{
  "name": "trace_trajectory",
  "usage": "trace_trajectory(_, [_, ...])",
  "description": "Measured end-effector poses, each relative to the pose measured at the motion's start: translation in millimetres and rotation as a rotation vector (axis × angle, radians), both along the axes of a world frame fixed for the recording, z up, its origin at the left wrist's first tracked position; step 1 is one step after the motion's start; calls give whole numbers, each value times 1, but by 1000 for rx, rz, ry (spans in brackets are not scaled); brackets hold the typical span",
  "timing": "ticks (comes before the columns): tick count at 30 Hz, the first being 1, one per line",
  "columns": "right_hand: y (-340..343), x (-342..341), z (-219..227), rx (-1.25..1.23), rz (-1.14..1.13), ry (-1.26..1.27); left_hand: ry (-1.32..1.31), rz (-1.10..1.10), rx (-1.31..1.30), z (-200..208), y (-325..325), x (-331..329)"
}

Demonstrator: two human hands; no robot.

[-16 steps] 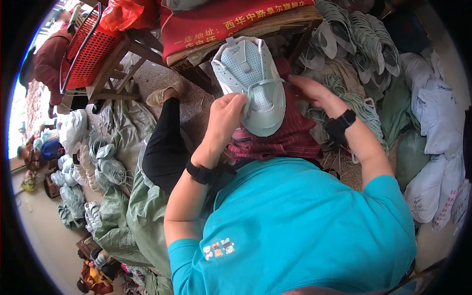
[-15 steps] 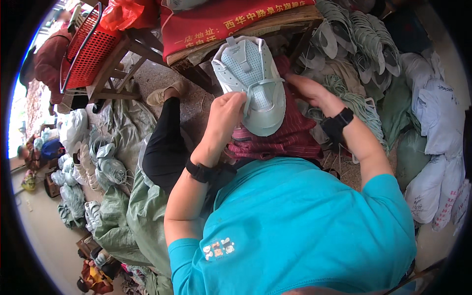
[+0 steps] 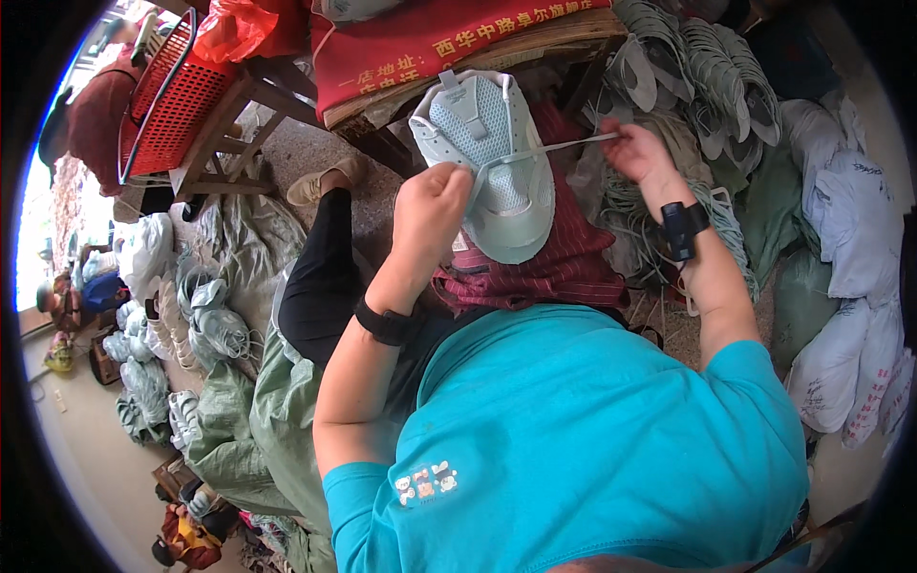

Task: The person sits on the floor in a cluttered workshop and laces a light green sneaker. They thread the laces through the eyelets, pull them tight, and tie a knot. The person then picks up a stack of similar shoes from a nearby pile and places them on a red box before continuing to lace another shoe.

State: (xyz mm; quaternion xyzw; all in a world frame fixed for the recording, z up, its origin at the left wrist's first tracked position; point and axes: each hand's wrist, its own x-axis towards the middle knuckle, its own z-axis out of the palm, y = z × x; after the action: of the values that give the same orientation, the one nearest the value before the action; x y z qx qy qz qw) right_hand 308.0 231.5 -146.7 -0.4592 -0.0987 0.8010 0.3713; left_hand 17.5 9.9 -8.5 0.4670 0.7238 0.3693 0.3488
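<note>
A pale mint and white shoe upper (image 3: 516, 232) lies over the maroon striped cloth (image 3: 549, 282) on my lap, toe toward me. Its tongue and side panels are mesh, with rows of eyelets along both edges. A flat pale shoelace (image 3: 564, 146) crosses the upper near the toe and stretches taut to the right. At the left edge of the upper, my left hand (image 3: 435, 205) is closed in a pinch on the lace. My right hand (image 3: 638, 153), off to the right, pinches the other stretch of lace. Both wrists wear black bands.
Ahead stands a wooden table (image 3: 478, 57) with a red cloth over it. A red plastic basket (image 3: 172, 95) is at the far left. Bundled laces (image 3: 626, 205) and stacked shoe uppers (image 3: 721, 81) lie on the right, beside white sacks (image 3: 860, 229). Green sacks (image 3: 229, 430) cover the left floor.
My right hand has moved up and out to the right, drawing the lace straight across the upper. My left hand has stayed near the upper's left edge, shifting slightly.
</note>
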Motion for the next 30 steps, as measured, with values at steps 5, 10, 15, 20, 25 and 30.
trace_trajectory(5, [62, 111, -2, 73, -179, -49, 732, -308, 91, 16, -8, 1])
trace_trajectory(10, [95, 259, 6, 56, -450, -5, 706, -353, 338, 58, 6, -13])
trace_trajectory(15, [89, 375, -28, 529, -117, -1051, 652, -521, 194, 47, 30, -36])
trace_trajectory(20, [53, 240, -18, 520, 189, -602, 678, -493, 224, 40, 24, -28])
trace_trajectory(25, [-17, 42, 85, 462, 347, -354, 478, -415, 307, 33, 18, -33])
trace_trajectory(30, [-70, -65, 132, 705, 478, -131, 675, -306, 243, 34, 26, -20])
